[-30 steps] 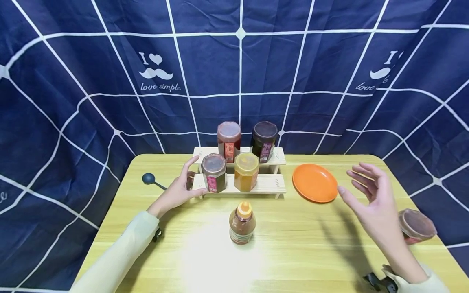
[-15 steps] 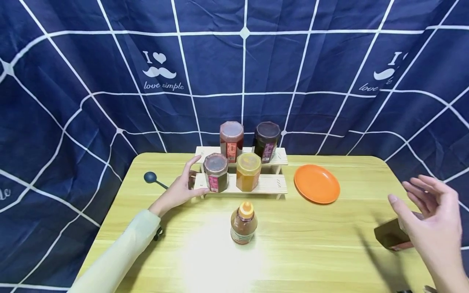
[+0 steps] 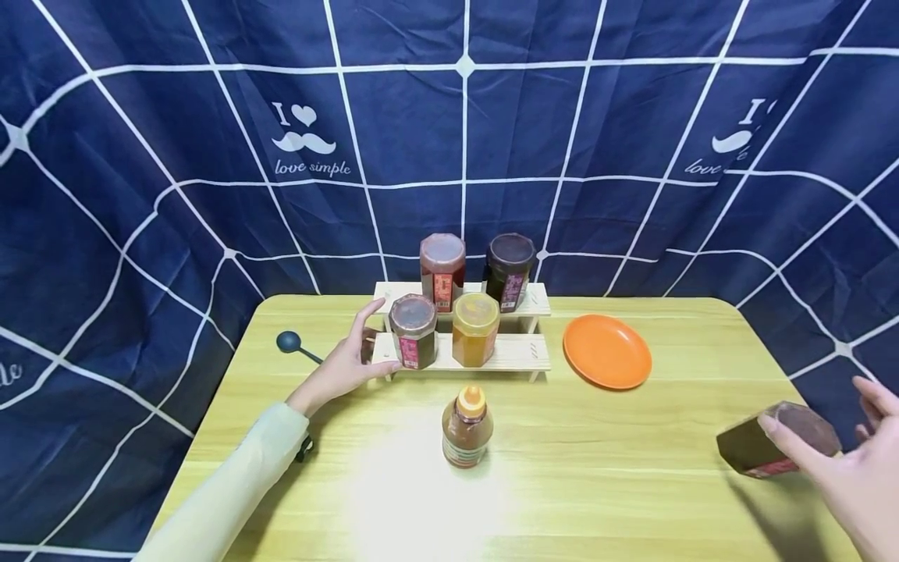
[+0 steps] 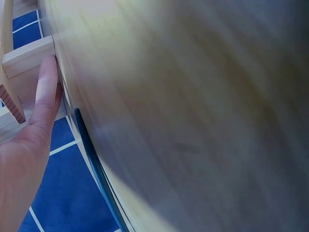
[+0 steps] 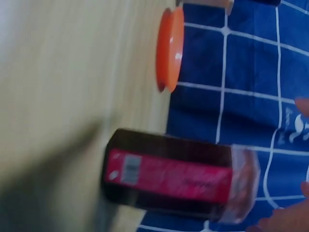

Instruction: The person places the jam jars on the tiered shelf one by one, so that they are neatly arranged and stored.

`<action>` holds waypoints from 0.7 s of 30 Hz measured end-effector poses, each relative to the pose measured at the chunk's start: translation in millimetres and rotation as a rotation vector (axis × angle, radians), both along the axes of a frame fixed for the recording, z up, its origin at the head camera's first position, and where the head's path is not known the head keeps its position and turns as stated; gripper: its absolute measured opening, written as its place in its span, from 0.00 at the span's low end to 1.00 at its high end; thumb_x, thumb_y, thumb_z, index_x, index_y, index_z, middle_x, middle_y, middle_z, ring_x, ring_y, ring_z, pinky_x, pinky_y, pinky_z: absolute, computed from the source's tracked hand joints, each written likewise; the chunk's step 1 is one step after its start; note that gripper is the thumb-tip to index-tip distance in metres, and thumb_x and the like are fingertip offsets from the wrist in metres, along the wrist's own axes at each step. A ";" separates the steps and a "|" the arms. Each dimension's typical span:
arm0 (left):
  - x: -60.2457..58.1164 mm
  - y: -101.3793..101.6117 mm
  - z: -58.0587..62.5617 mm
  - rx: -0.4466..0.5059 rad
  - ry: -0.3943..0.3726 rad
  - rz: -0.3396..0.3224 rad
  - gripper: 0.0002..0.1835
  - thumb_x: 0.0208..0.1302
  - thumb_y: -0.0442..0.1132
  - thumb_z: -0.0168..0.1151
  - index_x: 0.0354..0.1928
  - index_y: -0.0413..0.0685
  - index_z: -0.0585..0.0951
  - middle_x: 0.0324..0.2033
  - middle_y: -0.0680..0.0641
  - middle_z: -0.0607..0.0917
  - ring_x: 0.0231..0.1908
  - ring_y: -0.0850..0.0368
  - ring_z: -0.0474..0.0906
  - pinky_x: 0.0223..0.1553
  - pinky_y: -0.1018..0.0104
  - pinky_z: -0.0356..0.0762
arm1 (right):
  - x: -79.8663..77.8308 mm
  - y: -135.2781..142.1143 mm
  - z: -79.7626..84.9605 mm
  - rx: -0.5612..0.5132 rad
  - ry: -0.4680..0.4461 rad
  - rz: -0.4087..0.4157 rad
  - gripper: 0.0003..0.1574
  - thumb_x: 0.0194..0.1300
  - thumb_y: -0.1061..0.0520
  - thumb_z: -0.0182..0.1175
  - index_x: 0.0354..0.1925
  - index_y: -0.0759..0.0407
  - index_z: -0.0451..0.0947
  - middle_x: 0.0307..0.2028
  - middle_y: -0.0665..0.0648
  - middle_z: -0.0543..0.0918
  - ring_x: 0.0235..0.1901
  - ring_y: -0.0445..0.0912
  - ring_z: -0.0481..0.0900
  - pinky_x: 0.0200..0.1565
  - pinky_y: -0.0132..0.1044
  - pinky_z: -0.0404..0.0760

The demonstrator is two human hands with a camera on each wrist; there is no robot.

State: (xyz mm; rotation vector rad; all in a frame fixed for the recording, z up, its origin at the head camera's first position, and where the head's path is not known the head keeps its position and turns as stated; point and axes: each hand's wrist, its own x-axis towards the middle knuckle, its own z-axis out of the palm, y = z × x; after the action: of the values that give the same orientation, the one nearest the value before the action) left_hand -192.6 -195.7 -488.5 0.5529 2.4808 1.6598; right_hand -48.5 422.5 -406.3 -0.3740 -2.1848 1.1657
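My left hand (image 3: 342,365) holds the left end of a two-step wooden rack (image 3: 516,355), thumb at the lower step's front and index finger reaching the upper step. In the left wrist view, a finger (image 4: 47,84) lies along the rack's end piece. On the lower step stand a dark jam jar (image 3: 413,332) with a pink label and a yellow jar (image 3: 475,332); a red jar (image 3: 442,273) and a black jar (image 3: 509,273) stand behind. At the right, my right hand (image 3: 860,472) is beside another dark jam jar (image 3: 747,446), fingers spread; its thumb overlaps the lid.
A squeeze bottle (image 3: 467,437) with an orange cap stands in front of the rack. An orange plate (image 3: 607,351) lies right of it. A dark spoon (image 3: 289,342) lies at the left. Blue gridded cloth (image 3: 393,117) hangs behind the wooden table (image 3: 597,468).
My right hand has moved right, from near the orange plate to the jar at the table's right side. My left hand has stayed on the rack.
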 end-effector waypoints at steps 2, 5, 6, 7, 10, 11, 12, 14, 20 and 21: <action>0.2 0.1 -0.6 0.000 -0.004 0.002 0.62 0.66 0.35 0.82 0.87 0.72 0.47 0.57 0.37 0.84 0.49 0.48 0.85 0.53 0.49 0.82 | 1.5 6.2 -8.6 -0.019 -0.017 0.021 0.66 0.49 0.77 0.72 0.82 0.52 0.61 0.68 0.47 0.68 0.69 0.40 0.66 0.68 0.23 0.59; 0.1 0.4 -0.9 -0.004 -0.001 -0.003 0.62 0.66 0.36 0.81 0.87 0.72 0.47 0.58 0.37 0.84 0.50 0.48 0.86 0.55 0.48 0.81 | 6.2 14.1 -20.2 -0.059 -0.055 0.024 0.68 0.48 0.80 0.72 0.82 0.50 0.60 0.64 0.43 0.67 0.65 0.38 0.67 0.63 0.19 0.65; 0.2 0.4 -0.9 -0.004 0.000 -0.003 0.62 0.66 0.36 0.81 0.87 0.72 0.47 0.59 0.36 0.84 0.50 0.48 0.86 0.55 0.48 0.81 | 8.1 16.4 -24.0 -0.064 -0.065 0.025 0.68 0.48 0.80 0.72 0.82 0.49 0.60 0.64 0.43 0.66 0.65 0.38 0.67 0.63 0.19 0.64; 0.4 0.2 -0.6 -0.007 0.002 -0.003 0.62 0.66 0.36 0.81 0.87 0.72 0.47 0.59 0.36 0.84 0.51 0.47 0.86 0.55 0.48 0.81 | 10.1 18.5 -27.8 -0.080 -0.070 0.030 0.68 0.48 0.80 0.72 0.82 0.49 0.60 0.64 0.43 0.66 0.65 0.38 0.67 0.63 0.19 0.64; 1.6 -0.6 0.4 -0.018 0.002 0.010 0.62 0.66 0.37 0.82 0.87 0.71 0.47 0.59 0.36 0.83 0.50 0.46 0.85 0.54 0.48 0.80 | 14.7 24.3 -37.4 -0.078 -0.085 0.072 0.71 0.47 0.83 0.72 0.82 0.47 0.58 0.62 0.43 0.68 0.60 0.34 0.70 0.58 0.17 0.67; 1.9 -0.7 0.8 -0.021 0.003 0.013 0.62 0.66 0.36 0.82 0.87 0.71 0.47 0.59 0.35 0.83 0.49 0.45 0.84 0.54 0.47 0.80 | 16.4 26.5 -40.6 -0.059 -0.091 0.097 0.72 0.47 0.83 0.72 0.82 0.47 0.57 0.62 0.43 0.69 0.57 0.32 0.72 0.56 0.16 0.68; 2.3 -0.8 1.2 -0.024 0.003 0.017 0.62 0.65 0.36 0.82 0.87 0.71 0.47 0.59 0.35 0.83 0.49 0.45 0.84 0.54 0.47 0.80 | 17.6 28.5 -43.3 -0.039 -0.101 0.123 0.73 0.48 0.84 0.73 0.82 0.47 0.55 0.61 0.43 0.70 0.54 0.30 0.74 0.53 0.15 0.70; 2.6 -0.7 1.9 -0.029 0.001 0.019 0.63 0.65 0.37 0.82 0.87 0.71 0.47 0.59 0.35 0.83 0.50 0.45 0.84 0.54 0.46 0.79 | 19.8 32.6 -48.0 0.002 -0.117 0.165 0.74 0.49 0.84 0.74 0.81 0.45 0.52 0.58 0.41 0.72 0.48 0.26 0.77 0.48 0.14 0.73; 1.6 0.8 2.1 -0.041 -0.007 0.015 0.63 0.65 0.38 0.83 0.87 0.75 0.47 0.60 0.35 0.83 0.52 0.45 0.83 0.57 0.44 0.78 | 21.8 37.7 -57.3 -0.139 -0.093 0.248 0.68 0.52 0.84 0.72 0.77 0.44 0.54 0.52 0.41 0.79 0.36 0.30 0.81 0.41 0.17 0.76; 1.5 1.0 2.1 -0.041 -0.010 0.017 0.63 0.65 0.38 0.83 0.87 0.76 0.47 0.60 0.36 0.83 0.52 0.45 0.83 0.57 0.44 0.78 | 21.7 37.3 -58.4 -0.178 -0.080 0.257 0.67 0.52 0.85 0.72 0.77 0.44 0.55 0.53 0.42 0.80 0.36 0.31 0.81 0.41 0.17 0.76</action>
State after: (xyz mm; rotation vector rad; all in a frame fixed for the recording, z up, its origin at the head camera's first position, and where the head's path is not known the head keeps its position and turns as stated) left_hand -191.1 -194.7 -486.4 0.5195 2.5130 1.6099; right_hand -26.8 459.8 -464.7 -0.2202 -2.2535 1.5154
